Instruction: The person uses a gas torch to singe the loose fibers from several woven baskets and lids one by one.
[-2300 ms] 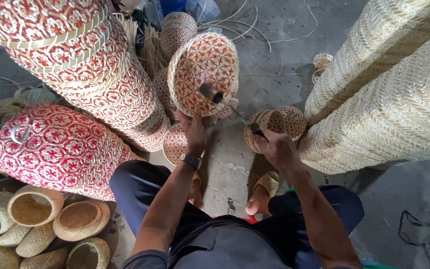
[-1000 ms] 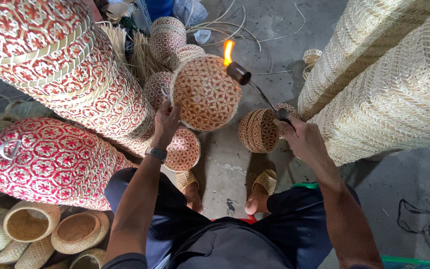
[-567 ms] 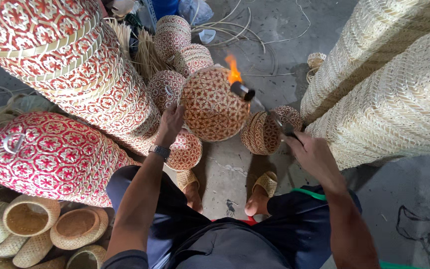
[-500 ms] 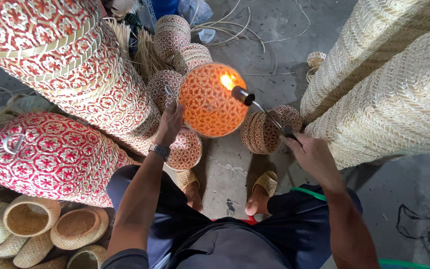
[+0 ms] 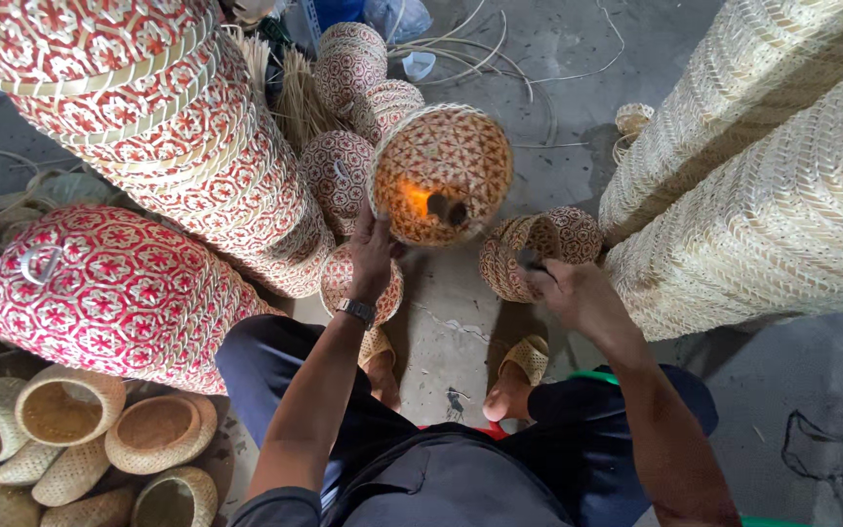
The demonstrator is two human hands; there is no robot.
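My left hand [image 5: 373, 256] grips the lower edge of a round woven basket [image 5: 446, 161] with a red and tan pattern and holds it up over the floor. An orange flame [image 5: 416, 199] burns against the basket's lower left side, at the dark tip of a torch [image 5: 453, 212]. My right hand [image 5: 570, 289] is closed on the torch's handle, just right of the basket. Only a dark bit of the handle shows above my fingers.
Tall stacks of red patterned baskets [image 5: 148, 107] lean at the left. Pale woven stacks [image 5: 763, 166] rise at the right. Small tan baskets [image 5: 70, 415] lie at the lower left. A small patterned basket [image 5: 529, 249] sits by my right hand. My sandalled feet [image 5: 519, 376] rest on concrete.
The basket has turned in my left hand and dropped slightly. The torch flame has moved from the basket's top right rim down to its lower left side.
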